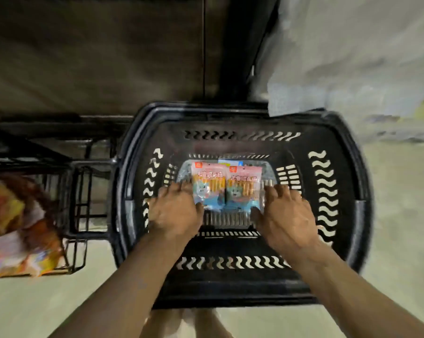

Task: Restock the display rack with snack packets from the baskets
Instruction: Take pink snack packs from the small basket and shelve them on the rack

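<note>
Two hands in the basket (347, 152) — left hand (175, 212), right hand (286, 217) — fingers (180, 190) spread, seemingly touching the snack packets (242, 189).

The basket (230, 286) is black moulded plastic, mostly matt with a dull sheen along its rim. The snack packets (242, 189) inside are glossy printed film. At nine o'clock the display rack (91, 164) is thin black-coated metal wire. The floor (35, 308) looks smooth and matt.

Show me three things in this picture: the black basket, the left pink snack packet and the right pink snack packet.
black basket (230, 284): head view, on its near wall.
left pink snack packet (208, 184): head view, on its middle.
right pink snack packet (243, 187): head view, on its middle.
</note>
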Available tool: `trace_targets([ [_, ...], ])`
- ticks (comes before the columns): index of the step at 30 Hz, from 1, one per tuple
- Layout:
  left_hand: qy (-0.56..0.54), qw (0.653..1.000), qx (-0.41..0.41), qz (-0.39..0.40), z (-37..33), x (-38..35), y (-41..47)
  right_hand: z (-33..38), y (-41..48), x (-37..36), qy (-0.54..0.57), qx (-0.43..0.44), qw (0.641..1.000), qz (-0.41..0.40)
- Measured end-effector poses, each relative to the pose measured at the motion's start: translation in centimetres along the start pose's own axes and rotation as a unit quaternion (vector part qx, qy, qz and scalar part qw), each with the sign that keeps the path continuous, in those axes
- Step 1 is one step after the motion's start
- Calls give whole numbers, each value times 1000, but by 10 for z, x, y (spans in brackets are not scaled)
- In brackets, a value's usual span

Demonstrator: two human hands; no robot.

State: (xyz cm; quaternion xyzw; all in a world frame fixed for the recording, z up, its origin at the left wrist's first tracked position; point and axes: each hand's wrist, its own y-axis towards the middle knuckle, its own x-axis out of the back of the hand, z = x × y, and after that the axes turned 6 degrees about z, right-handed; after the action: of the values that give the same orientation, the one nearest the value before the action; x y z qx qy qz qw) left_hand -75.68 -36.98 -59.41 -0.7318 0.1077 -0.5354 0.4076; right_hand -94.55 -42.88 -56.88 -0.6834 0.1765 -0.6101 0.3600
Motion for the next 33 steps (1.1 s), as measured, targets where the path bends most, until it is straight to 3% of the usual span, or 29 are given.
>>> trace_targets([
  [7,55,991,-45,-114,29,183,-204,37,-191,151,-22,10,992,-127],
  [16,42,975,-40,-215,75,349,-411,97,-385,311,-37,67,980,-183],
  [24,24,957,7,-288,126,403,-485,151,-443,367,-29,168,944,-284],
  [33,-63,937,111,-325,176,406,-537,226,-453,389,-86,252,929,-257],
])
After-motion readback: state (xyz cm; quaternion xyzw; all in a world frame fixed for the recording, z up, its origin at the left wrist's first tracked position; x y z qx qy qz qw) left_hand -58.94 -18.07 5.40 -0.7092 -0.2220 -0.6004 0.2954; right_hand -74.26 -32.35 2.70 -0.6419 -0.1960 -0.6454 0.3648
